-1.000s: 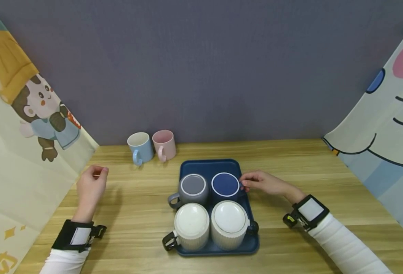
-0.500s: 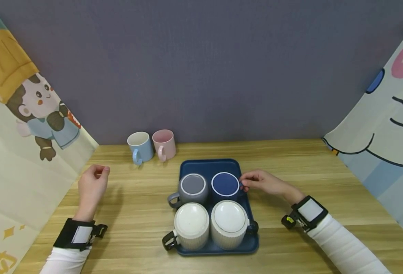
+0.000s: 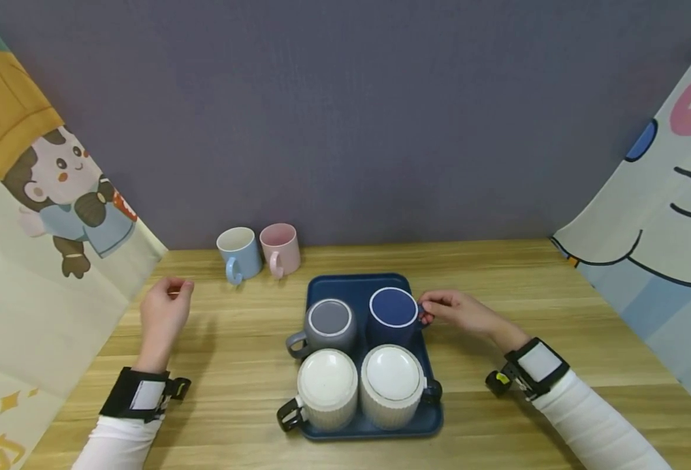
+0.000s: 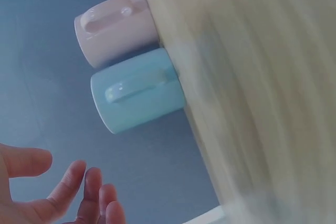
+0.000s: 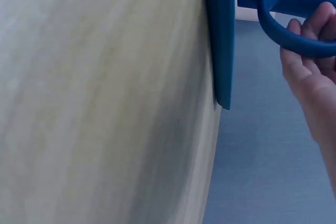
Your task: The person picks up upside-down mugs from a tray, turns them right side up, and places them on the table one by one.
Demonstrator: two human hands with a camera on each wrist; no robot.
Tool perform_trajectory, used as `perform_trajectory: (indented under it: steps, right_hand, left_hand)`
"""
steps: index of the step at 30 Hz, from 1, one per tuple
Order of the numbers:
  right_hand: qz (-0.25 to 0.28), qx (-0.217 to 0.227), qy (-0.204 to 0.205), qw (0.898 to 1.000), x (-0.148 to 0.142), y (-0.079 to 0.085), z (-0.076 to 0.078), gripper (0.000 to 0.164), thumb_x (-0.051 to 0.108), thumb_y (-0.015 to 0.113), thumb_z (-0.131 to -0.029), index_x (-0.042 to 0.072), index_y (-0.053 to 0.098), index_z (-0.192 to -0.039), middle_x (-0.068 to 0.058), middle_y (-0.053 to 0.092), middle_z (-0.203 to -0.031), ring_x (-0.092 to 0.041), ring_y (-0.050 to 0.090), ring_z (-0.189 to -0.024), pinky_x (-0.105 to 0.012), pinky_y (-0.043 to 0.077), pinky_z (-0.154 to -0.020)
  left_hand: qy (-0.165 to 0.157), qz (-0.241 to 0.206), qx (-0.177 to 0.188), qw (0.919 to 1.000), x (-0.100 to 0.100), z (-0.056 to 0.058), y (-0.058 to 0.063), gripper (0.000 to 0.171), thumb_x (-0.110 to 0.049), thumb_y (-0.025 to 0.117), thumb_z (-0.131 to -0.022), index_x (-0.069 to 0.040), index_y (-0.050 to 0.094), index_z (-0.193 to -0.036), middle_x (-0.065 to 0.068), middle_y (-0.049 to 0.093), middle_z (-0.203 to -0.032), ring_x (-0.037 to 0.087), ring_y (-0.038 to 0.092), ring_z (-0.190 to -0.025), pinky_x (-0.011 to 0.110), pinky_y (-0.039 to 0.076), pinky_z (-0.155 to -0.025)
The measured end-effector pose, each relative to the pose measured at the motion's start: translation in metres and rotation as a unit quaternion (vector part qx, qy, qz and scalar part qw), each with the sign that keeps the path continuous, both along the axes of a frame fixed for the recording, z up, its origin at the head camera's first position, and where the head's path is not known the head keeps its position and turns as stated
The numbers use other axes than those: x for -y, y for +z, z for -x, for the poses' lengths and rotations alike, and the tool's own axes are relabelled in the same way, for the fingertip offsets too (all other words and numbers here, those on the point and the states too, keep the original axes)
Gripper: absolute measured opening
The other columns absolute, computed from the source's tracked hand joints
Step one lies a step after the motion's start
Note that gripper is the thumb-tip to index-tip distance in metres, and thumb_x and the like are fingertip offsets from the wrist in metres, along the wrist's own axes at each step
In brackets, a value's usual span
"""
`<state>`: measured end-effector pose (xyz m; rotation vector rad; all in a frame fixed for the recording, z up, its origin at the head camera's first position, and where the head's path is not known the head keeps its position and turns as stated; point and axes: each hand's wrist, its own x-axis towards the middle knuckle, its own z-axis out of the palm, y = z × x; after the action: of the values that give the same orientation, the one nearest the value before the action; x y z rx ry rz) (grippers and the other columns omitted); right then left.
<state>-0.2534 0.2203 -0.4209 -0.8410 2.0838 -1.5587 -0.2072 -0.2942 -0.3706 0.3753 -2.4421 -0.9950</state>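
My right hand (image 3: 460, 312) pinches the handle of a navy mug (image 3: 394, 314), which is upside down with its white-ringed base up. In the right wrist view the fingers curl round the mug handle (image 5: 302, 44), and a narrow gap shows between mug and tray. Beside it on the dark blue tray (image 3: 357, 283) a grey mug (image 3: 329, 323) stands upside down. My left hand (image 3: 163, 316) hovers at the left with nothing in it, fingers loosely bent. Nearest to it are an upright light blue mug (image 3: 241, 253) and a pink mug (image 3: 281, 249).
Two ribbed cream mugs with black handles, the left one (image 3: 328, 388) and the right one (image 3: 394, 386), stand upside down at the tray's front. A grey wall panel (image 3: 345, 130) rises behind the wooden table (image 3: 234, 352). Printed cloths hang at both sides.
The navy mug has risen slightly and shifted to the right, with my right hand on its handle. My left hand has drifted a little to the right. The other mugs stay put.
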Motion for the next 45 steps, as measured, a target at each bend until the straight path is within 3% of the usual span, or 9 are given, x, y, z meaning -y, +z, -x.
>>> perform_trajectory:
  steps: [5,14,21,30,45]
  right_hand:
    - [0.084,0.002,0.007,0.996,-0.003,0.003,0.0,0.02,0.013,0.041,-0.102,0.007,0.06,-0.103,0.003,0.06,-0.091,-0.006,0.057,-0.086,-0.024,0.051,-0.082]
    - [0.213,0.009,0.029,0.976,0.001,0.004,0.004,0.027,0.004,0.036,-0.102,0.011,0.062,-0.104,0.004,0.058,-0.092,-0.006,0.056,-0.088,-0.02,0.049,-0.081]
    - [0.268,0.029,0.017,0.963,0.006,0.004,0.006,0.032,0.005,0.03,-0.103,0.011,0.061,-0.104,0.004,0.057,-0.092,-0.006,0.055,-0.087,-0.019,0.047,-0.082]
    - [0.35,0.059,-0.019,0.935,0.016,0.01,0.006,0.032,0.008,0.029,-0.104,0.008,0.061,-0.096,0.002,0.055,-0.088,-0.011,0.053,-0.085,-0.021,0.047,-0.08]
    - [0.406,0.086,-0.031,0.909,0.03,0.01,0.009,0.036,0.01,0.027,-0.104,0.007,0.058,-0.087,0.001,0.052,-0.084,-0.013,0.052,-0.085,-0.024,0.046,-0.083]
  left_hand:
    - [-0.004,-0.002,-0.006,1.0,-0.006,0.006,0.002,0.038,-0.029,0.049,-0.097,0.003,0.062,-0.112,0.022,0.063,-0.11,0.033,0.059,-0.095,0.029,0.041,-0.069]
    - [-0.004,-0.012,-0.025,0.9996,-0.023,0.016,0.005,0.035,-0.027,0.049,-0.096,0.003,0.063,-0.108,0.02,0.064,-0.104,0.029,0.058,-0.091,0.025,0.041,-0.069]
    - [-0.017,-0.018,-0.049,0.9985,-0.037,0.025,0.006,0.031,-0.023,0.052,-0.096,0.003,0.064,-0.106,0.021,0.065,-0.1,0.027,0.058,-0.086,0.023,0.04,-0.067]
    - [-0.033,-0.028,-0.056,0.9975,-0.051,0.032,0.008,0.03,-0.022,0.053,-0.095,0.005,0.063,-0.105,0.021,0.064,-0.098,0.026,0.056,-0.084,0.026,0.041,-0.069]
    - [-0.055,-0.047,-0.078,0.9943,-0.075,0.044,0.01,0.024,-0.018,0.055,-0.093,0.003,0.064,-0.1,0.02,0.065,-0.094,0.026,0.056,-0.08,0.029,0.04,-0.069]
